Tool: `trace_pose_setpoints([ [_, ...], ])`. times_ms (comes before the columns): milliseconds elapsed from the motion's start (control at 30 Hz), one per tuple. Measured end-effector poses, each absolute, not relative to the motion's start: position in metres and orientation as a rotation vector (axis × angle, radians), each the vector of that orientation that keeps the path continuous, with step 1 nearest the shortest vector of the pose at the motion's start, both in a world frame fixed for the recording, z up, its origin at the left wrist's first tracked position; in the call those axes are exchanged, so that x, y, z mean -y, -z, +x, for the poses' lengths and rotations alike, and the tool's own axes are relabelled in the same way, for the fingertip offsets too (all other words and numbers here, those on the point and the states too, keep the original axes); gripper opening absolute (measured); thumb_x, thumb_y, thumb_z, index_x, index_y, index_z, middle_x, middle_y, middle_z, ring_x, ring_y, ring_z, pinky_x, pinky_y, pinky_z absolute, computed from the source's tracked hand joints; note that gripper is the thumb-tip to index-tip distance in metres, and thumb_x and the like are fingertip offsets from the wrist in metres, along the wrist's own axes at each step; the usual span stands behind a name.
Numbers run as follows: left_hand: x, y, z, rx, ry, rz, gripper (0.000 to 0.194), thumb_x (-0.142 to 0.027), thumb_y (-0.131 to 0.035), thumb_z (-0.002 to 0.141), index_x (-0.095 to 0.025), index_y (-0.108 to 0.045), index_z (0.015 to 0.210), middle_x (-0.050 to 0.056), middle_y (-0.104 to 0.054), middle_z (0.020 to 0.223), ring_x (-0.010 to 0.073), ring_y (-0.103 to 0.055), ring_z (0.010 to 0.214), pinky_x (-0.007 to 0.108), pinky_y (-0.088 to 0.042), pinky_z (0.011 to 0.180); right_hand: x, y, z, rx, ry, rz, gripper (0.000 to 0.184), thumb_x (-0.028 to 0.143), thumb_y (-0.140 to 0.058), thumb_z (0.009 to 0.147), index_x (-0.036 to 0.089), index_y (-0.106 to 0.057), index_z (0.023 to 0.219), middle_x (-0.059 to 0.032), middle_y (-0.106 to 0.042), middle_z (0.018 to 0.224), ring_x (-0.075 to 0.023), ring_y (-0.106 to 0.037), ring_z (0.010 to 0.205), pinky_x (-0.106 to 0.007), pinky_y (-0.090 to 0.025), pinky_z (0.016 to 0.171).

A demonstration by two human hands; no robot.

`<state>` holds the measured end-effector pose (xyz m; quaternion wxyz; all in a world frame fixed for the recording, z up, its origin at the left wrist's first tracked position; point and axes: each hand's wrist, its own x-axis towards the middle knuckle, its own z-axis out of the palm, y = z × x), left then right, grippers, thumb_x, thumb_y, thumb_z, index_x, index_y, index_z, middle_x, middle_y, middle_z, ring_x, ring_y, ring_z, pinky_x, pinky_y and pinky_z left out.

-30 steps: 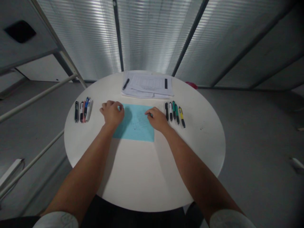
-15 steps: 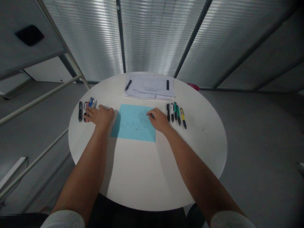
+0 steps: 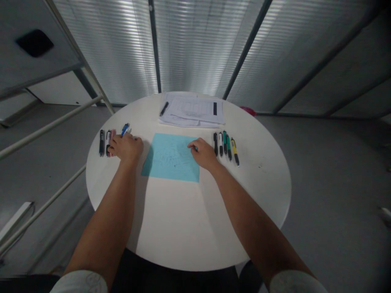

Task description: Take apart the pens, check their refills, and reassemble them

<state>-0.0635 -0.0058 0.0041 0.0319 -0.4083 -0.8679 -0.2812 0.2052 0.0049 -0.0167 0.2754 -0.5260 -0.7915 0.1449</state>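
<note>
Bearing everything around the two hands, the round white table [image 3: 171, 219] reaches out past them on every side. Just beyond the gap between the hands lies a stack of papers [image 3: 192, 110], with a dark pen [image 3: 164, 108] slanted on its left part.

I can see the left hand [image 3: 126, 147] palm down over the left group of pens, wrist bent, fingers curled and drawn fairly close together. A blue pen [image 3: 125, 129] pokes out past its knuckles, tilted; whether the fingers grip it I cannot tell. By the fingertips lies a pink pen [image 3: 113, 133], partly covered, and farther left of the hand are a white-and-black pen [image 3: 108, 142] and a black pen [image 3: 102, 143].

The right hand [image 3: 202, 152] rests over the right edge of the blue sheet [image 3: 169, 158], thumb and forefinger pinched narrowly on a small dark object [image 3: 196, 149], mostly hidden. The marked sheet spreads leftward from it, stopping short of the left hand. Just right of the right hand, five pens [image 3: 229, 147] lie in a row, the yellow one outermost. Both forearms stretch forward from pale sleeves.
</note>
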Motion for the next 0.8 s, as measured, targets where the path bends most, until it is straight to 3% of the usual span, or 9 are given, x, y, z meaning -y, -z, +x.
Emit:
trace_pose_setpoints([
  [233, 0.005, -0.008, -0.066, 2.736, 0.863, -1.295, 0.037, -0.03, -0.056, 0.08, -0.021, -0.07, 0.113, 0.016, -0.042, 0.149, 0.044, -0.034, 0.134, 0.063, -0.026, 0.104, -0.006, 0.019, 0.206, 2.132, -0.389, -1.397, 0.025, 0.012, -0.05, 0.085, 0.022, -0.07, 0.095, -0.0037, -0.065, 0.1, -0.0165, -0.063, 0.088, -0.031, -0.049, 0.086],
  [333, 0.004, -0.008, -0.067, 2.722, 0.858, -1.357, 0.035, -0.027, -0.057, 0.08, -0.021, -0.07, 0.112, 0.015, -0.047, 0.143, 0.0424, -0.032, 0.137, 0.062, -0.024, 0.106, -0.006, 0.019, 0.206, 2.127, -0.384, -1.386, 0.025, 0.011, -0.05, 0.085, 0.022, -0.07, 0.095, -0.0036, -0.065, 0.099, -0.0163, -0.063, 0.088, -0.031, -0.048, 0.085],
  [600, -0.001, 0.0, -0.072, 2.612, 0.865, -1.53, 0.038, -0.022, -0.057, 0.079, -0.017, -0.068, 0.115, 0.019, -0.062, 0.118, 0.0386, -0.053, 0.118, 0.053, -0.039, 0.1, -0.007, 0.02, 0.206, 2.129, -0.383, -1.381, 0.025, 0.011, -0.051, 0.084, 0.022, -0.071, 0.095, -0.004, -0.065, 0.099, -0.0169, -0.063, 0.09, -0.031, -0.048, 0.086],
  [800, -0.005, 0.0, -0.073, 2.517, 1.122, -1.625, 0.033, -0.022, -0.058, 0.076, -0.02, -0.068, 0.108, 0.012, -0.06, 0.112, 0.0275, -0.056, 0.109, 0.046, -0.043, 0.104, -0.007, 0.02, 0.206, 2.126, -0.384, -1.374, 0.026, 0.011, -0.05, 0.084, 0.022, -0.071, 0.095, -0.0043, -0.065, 0.098, -0.0176, -0.063, 0.088, -0.031, -0.048, 0.084],
])
